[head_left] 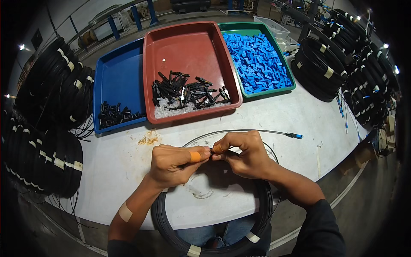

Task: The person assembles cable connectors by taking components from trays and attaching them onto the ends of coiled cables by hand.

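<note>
small dark piece (211,151), on the wearer's side of the red tray (188,47), is pinched between left hand (171,163) and right hand (245,153) — apparently being fitted — next calling for steady alignment.

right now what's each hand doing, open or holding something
Left hand: closed, fingertips pinching a small dark part, mostly hidden.
Right hand: closed, fingertips pinching at the same part from the other side.

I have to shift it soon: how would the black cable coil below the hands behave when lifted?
The coil would probably keep its ring shape, since pale tape binds it. It may feel fairly heavy, as the ring looks thick with cable.
</note>
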`<move>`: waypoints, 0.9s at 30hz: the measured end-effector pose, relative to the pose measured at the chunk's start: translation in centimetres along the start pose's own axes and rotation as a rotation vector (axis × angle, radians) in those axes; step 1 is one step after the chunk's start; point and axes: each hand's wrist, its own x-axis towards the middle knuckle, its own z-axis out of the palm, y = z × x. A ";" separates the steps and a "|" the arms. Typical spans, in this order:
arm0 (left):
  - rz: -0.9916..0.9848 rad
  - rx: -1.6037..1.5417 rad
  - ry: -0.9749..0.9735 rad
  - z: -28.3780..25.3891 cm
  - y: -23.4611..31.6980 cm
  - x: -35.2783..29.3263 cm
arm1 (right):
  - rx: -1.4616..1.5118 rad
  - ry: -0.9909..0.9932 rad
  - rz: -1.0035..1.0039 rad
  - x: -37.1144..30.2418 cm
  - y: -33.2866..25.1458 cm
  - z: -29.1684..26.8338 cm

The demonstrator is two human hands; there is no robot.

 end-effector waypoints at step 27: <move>-0.194 -0.023 0.034 -0.3 1.0 0.3 | -0.464 0.200 -0.532 0.7 0.1 -0.1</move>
